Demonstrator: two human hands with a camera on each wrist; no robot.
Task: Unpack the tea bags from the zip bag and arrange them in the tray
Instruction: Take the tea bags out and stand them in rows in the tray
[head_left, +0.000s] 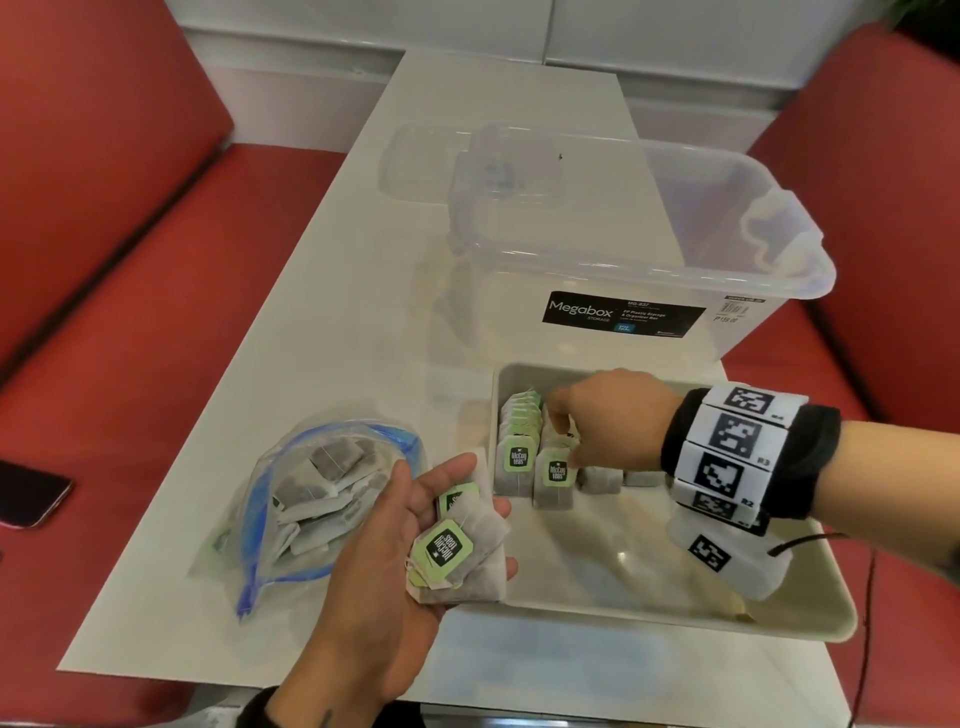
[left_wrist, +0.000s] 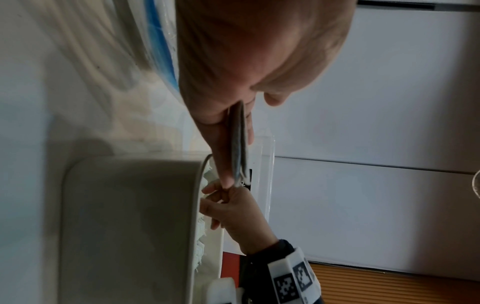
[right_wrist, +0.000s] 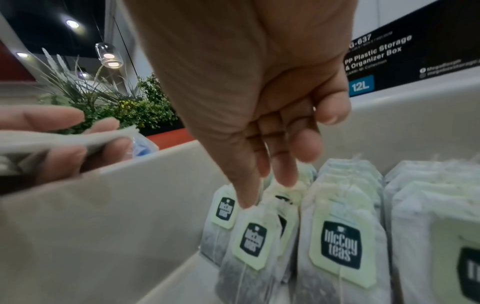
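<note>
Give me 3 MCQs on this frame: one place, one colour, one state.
1. Where is the zip bag?
A. left of the tray
B. inside the tray
C. in the clear box

2. Tag colour on the tea bags?
A. red
B. light green
C. blue

3. What is the left hand doing?
A. resting flat on the table
B. zipping the bag
C. holding tea bags

Answers: 1 A, it lies on the table beside the tray. 2 B, the tags show pale green. 3 C, several bags lie in its palm.
</note>
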